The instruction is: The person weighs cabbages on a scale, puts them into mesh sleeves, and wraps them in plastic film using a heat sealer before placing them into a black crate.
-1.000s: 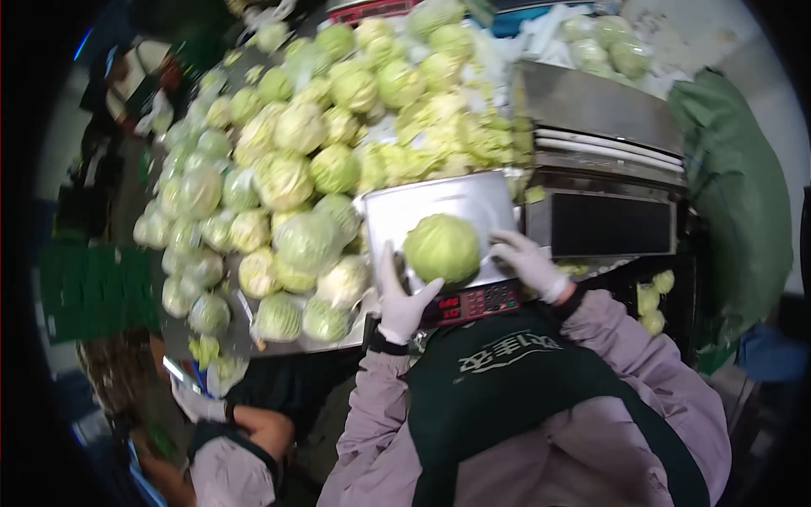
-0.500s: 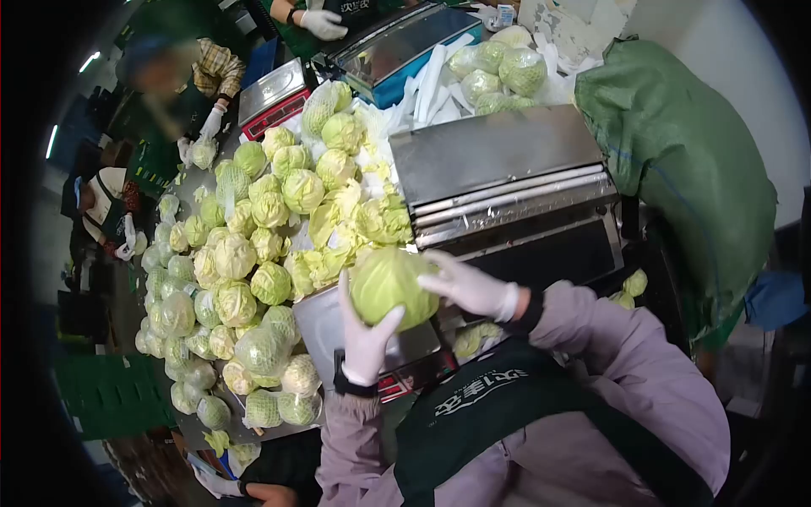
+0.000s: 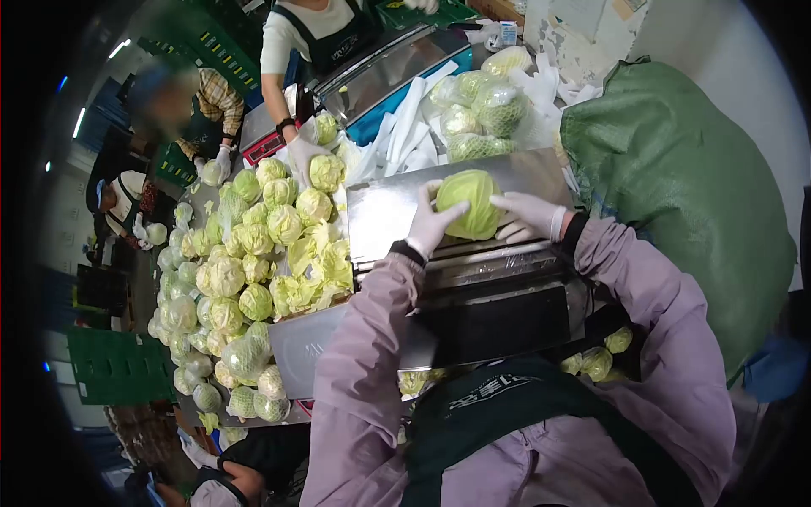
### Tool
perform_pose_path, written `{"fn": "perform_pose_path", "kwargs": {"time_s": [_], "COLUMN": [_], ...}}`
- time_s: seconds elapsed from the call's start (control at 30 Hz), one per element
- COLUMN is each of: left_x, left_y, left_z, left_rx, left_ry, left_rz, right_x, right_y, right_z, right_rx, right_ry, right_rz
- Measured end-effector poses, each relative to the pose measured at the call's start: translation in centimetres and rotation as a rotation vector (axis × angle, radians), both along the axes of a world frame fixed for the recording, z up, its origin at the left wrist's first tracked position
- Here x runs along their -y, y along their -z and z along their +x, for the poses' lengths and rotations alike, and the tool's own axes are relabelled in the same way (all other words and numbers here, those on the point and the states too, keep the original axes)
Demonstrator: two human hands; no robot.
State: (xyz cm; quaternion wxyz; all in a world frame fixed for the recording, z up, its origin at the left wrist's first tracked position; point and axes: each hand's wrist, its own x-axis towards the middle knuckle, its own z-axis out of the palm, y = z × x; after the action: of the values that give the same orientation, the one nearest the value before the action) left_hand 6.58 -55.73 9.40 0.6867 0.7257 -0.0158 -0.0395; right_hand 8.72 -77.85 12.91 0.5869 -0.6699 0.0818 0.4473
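A round green cabbage (image 3: 470,204) is held over the metal wrapping machine (image 3: 384,211), just above its flat steel top. My left hand (image 3: 432,218), in a white glove, grips the cabbage's left side with the thumb across its front. On the right side, my right hand (image 3: 528,216), also gloved, holds it with fingers near its lower edge. Below the cabbage are the machine's rollers and a dark flat plate (image 3: 490,325). A steel scale plate (image 3: 296,351) lies to the left, partly behind my left sleeve.
Many cabbages (image 3: 224,276), some in net or film, cover the table's left side beside loose leaves (image 3: 317,266). A co-worker's gloved hand (image 3: 308,159) touches a cabbage at the back. A big green sack (image 3: 676,194) stands right; wrapped cabbages (image 3: 490,110) lie behind the machine.
Both my hands have carried the cabbage from above the scale up and right, over the machine. A co-worker at the back has reached into the cabbage pile.
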Motion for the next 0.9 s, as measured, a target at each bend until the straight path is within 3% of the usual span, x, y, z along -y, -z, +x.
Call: {"fn": "perform_pose_path", "kwargs": {"time_s": [0.1,0.13,0.2,0.27,0.3,0.33,0.4,0.47,0.53,0.67,0.73,0.77,0.87,0.9], "left_x": [-2.0,-2.5,-4.2,-6.6,-8.1,-9.0,-9.6,-10.5,-10.4,-10.4,-10.8,-10.0,-11.0,-11.3], "left_y": [0.4,-1.0,-2.2,-3.9,-4.2,-4.4,-4.3,-1.1,0.7,1.7,2.7,1.1,-2.2,-3.6], "left_z": [-0.1,-1.0,-2.8,-4.9,-5.7,-6.3,-7.2,-6.9,-6.2,-6.2,-6.9,-8.1,-11.3,-12.2], "left_rx": [-0.099,-0.241,-0.278,-0.096,0.061,0.255,0.328,0.619,0.668,0.685,0.521,0.368,-0.117,-0.212], "left_ry": [0.102,0.103,0.057,0.152,0.253,0.378,0.647,0.786,0.787,0.721,0.57,0.379,0.429,0.501], "left_rz": [-0.02,-0.033,0.16,0.512,0.774,0.965,1.303,1.426,1.332,1.176,0.919,0.797,0.751,0.641], "right_x": [2.0,2.8,4.9,7.1,7.7,8.3,8.8,8.2,7.8,7.4,7.4,7.5,8.1,7.5], "right_y": [0.5,0.0,1.7,0.9,-0.1,-0.6,0.5,2.3,3.5,4.8,5.1,4.6,1.5,-2.0], "right_z": [0.0,-0.4,-0.7,-2.1,-3.2,-3.4,-3.1,-3.0,-2.6,-3.1,-4.7,-5.6,-7.9,-8.7], "right_rx": [-0.048,-0.052,0.121,0.83,1.013,1.095,1.396,1.438,1.484,1.453,1.225,1.017,0.958,0.778], "right_ry": [-0.076,-0.079,-0.159,-0.423,-0.41,-0.583,-0.881,-0.947,-1.018,-0.801,-0.467,-0.335,-0.434,-0.557], "right_rz": [0.079,0.073,0.068,-0.112,-0.158,-0.236,-0.356,-0.336,-0.318,-0.157,-0.265,-0.237,-0.169,-0.193]}}
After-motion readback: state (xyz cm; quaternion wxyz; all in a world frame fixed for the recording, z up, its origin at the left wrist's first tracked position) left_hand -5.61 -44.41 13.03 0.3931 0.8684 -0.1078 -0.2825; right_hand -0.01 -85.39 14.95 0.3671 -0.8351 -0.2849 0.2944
